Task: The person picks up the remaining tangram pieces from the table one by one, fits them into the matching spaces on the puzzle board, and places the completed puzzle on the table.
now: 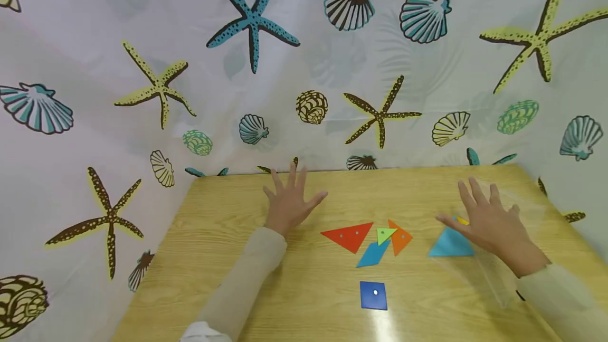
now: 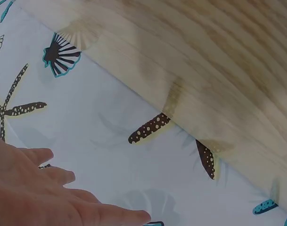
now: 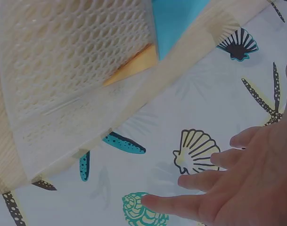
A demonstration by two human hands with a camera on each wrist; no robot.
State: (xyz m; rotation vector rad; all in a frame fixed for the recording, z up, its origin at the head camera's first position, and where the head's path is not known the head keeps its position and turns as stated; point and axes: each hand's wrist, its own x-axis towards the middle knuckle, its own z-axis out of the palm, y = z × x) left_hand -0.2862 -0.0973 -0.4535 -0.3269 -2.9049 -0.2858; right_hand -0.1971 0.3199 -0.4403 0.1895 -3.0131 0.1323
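My left hand (image 1: 291, 203) is raised over the left side of the table with its fingers spread, holding nothing. Spread in the same way, my right hand (image 1: 496, 226) hovers over a clear bubble-wrap bag (image 3: 72, 56). Near its thumb lie a large light-blue triangle (image 1: 450, 244) and a yellow piece (image 1: 462, 220), partly hidden by the hand. Between the hands are a red triangle (image 1: 351, 236), an orange triangle (image 1: 401, 237), a small lime-green triangle (image 1: 383, 234) overlapping the orange one, and a blue parallelogram (image 1: 372, 255). A dark blue square (image 1: 373, 300) lies closer to me.
The pieces lie on a wood-grain table (image 1: 228, 210). A white cloth (image 1: 294, 46) printed with starfish and shells hangs behind its far edge and along both sides. Light glares on the tabletop below the dark blue square.
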